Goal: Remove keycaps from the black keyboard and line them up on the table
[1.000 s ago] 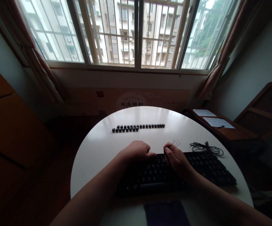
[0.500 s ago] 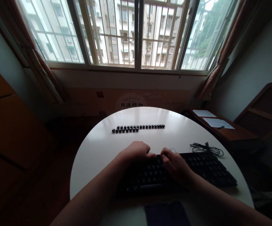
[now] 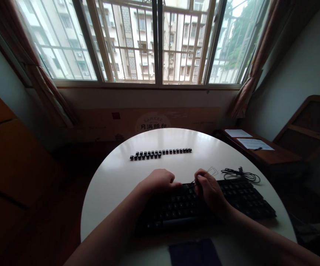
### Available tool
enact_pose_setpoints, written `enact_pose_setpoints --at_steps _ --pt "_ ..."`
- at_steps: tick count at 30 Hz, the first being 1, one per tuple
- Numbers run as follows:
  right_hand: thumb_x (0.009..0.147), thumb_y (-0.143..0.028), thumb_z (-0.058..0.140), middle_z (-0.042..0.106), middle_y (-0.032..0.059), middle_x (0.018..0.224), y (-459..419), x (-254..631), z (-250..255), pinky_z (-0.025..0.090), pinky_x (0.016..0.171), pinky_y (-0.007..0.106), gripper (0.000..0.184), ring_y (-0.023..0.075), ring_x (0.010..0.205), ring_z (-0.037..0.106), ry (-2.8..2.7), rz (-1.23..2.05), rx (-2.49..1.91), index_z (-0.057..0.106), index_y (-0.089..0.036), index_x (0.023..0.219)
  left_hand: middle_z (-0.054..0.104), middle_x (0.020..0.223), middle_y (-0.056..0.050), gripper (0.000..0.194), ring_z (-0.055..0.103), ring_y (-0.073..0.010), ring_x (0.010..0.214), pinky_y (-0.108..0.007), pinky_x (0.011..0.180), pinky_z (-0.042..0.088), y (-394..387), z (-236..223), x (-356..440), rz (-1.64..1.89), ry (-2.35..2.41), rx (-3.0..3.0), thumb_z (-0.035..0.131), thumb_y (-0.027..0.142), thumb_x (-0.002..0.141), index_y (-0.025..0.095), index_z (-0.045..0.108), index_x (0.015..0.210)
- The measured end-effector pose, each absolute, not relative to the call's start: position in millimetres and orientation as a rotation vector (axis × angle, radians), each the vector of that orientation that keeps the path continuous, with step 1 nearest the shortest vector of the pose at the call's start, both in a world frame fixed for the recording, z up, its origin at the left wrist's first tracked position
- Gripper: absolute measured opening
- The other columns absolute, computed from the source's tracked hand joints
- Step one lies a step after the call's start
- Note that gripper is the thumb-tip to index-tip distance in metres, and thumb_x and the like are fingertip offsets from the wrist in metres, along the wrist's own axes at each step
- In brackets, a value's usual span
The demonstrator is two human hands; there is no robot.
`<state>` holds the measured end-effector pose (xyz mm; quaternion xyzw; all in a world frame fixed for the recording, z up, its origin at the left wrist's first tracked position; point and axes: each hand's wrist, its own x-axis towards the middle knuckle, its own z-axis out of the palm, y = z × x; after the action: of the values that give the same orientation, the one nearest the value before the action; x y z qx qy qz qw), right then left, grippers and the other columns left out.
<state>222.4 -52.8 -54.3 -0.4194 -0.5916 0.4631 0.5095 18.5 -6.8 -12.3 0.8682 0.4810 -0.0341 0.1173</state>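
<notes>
On the table [image 3: 107, 192] lies the keyboard [image 3: 245, 197], left hand [image 3: 160, 180] at its far edge — whether gripping, I can't tell. The right hand [image 3: 207, 184] pinches a wire [image 3: 213, 171], which, pulled askew, might slip and scratch keys [image 3: 179, 205].

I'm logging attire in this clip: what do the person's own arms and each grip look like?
The left grip and right grip are bare human hands, with no gloves visible. The left forearm and right forearm show no sleeves, watch or bracelet. Shadow hides any fine markings.
</notes>
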Motion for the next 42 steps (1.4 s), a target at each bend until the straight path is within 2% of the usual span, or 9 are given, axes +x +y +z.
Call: enact_pose_setpoints --at_steps 5,9,11,14,17,23,33,37,42 --pt "0.094 -0.034 0.042 0.045 -0.0077 0.050 -48.4 221.0 -54.1 0.029 0.039 0.018 0.019 0.0090 0.042 0.038 -1.289 1.225 -0.962 0.046 -0.021 0.081 0.068 0.073 -0.007 0.055 0.058 -0.0215 0.065 -0.029 0.061 0.038 -7.5 -4.4 15.4 -0.047 1.381 2.476 0.038 0.061 0.092 0.019 0.069 0.077" --pt "0.096 -0.036 0.045 0.050 -0.0056 0.060 -47.8 220.8 -55.8 0.031 0.042 0.019 0.018 0.0087 0.046 0.040 -1.372 1.211 -0.842 0.049 -0.021 0.087 0.069 0.085 -0.007 0.054 0.060 -0.0226 0.074 -0.029 0.063 0.041 -9.4 7.8 12.4 0.209 1.307 2.440 0.030 0.057 0.097 0.018 0.067 0.090" --pt "0.097 -0.036 0.046 0.054 -0.0032 0.069 -49.6 221.1 -51.5 0.035 0.045 0.020 0.016 0.0092 0.051 0.043 -1.433 1.176 -0.792 0.051 -0.022 0.092 0.068 0.093 -0.007 0.048 0.061 -0.0238 0.082 -0.030 0.067 0.044 -11.7 10.6 14.2 0.339 1.291 2.417 0.036 0.057 0.096 0.019 0.065 0.105" --pt "0.098 -0.035 0.047 0.056 -0.0006 0.078 -54.7 221.7 -39.8 0.039 0.052 0.022 0.015 0.0104 0.058 0.046 -1.531 1.062 -0.793 0.054 -0.022 0.095 0.065 0.109 -0.008 0.045 0.062 -0.0219 0.082 -0.033 0.071 0.048 -14.3 6.2 20.7 0.521 1.248 2.376 0.046 0.049 0.093 0.022 0.051 0.130" --pt "0.099 -0.035 0.045 0.054 -0.0003 0.078 -59.2 223.6 -30.4 0.038 0.053 0.023 0.017 0.0107 0.059 0.043 -1.626 0.951 -0.798 0.056 -0.022 0.098 0.056 0.125 -0.009 0.049 0.061 -0.0173 0.078 -0.032 0.068 0.051 -13.7 -3.7 27.3 0.773 1.170 2.338 0.053 0.035 0.089 0.027 0.042 0.136" --pt "0.100 -0.035 0.043 0.053 0.0003 0.081 -57.9 231.2 -27.7 0.039 0.057 0.023 0.019 0.0117 0.064 0.044 -1.722 0.940 -0.743 0.058 -0.022 0.100 0.060 0.112 -0.007 0.043 0.058 -0.0139 0.071 -0.025 0.056 0.049 -8.6 -12.0 31.8 1.073 1.069 2.030 0.055 0.028 0.085 0.026 0.049 0.128" --pt "0.099 -0.043 0.045 0.045 -0.0029 0.070 -49.8 231.1 -36.2 0.028 0.050 0.022 0.027 0.0097 0.056 0.035 -1.700 1.056 -0.739 0.059 -0.021 0.094 0.062 0.093 -0.004 0.045 0.054 -0.0131 0.063 -0.022 0.044 0.046 5.5 -19.2 29.7 0.999 0.964 1.735 0.067 0.035 0.075 0.021 0.053 0.115" --pt "0.098 -0.045 0.045 0.045 -0.0028 0.067 -48.0 229.5 -31.7 0.029 0.051 0.023 0.030 0.0097 0.055 0.035 -1.705 0.997 -0.736 0.061 -0.020 0.091 0.061 0.089 -0.004 0.043 0.058 -0.0161 0.070 -0.024 0.048 0.050 2.6 -15.6 31.6 1.012 0.940 1.669 0.070 0.034 0.074 0.019 0.055 0.111" --pt "0.098 -0.041 0.046 0.057 0.0013 0.077 -49.2 228.2 -27.9 0.038 0.057 0.024 0.028 0.0125 0.064 0.046 -1.741 0.858 -0.763 0.063 -0.020 0.093 0.066 0.091 -0.006 0.043 0.064 -0.0208 0.080 -0.031 0.063 0.053 2.2 -15.2 29.5 1.057 0.937 1.545 0.074 0.031 0.072 0.017 0.056 0.109"
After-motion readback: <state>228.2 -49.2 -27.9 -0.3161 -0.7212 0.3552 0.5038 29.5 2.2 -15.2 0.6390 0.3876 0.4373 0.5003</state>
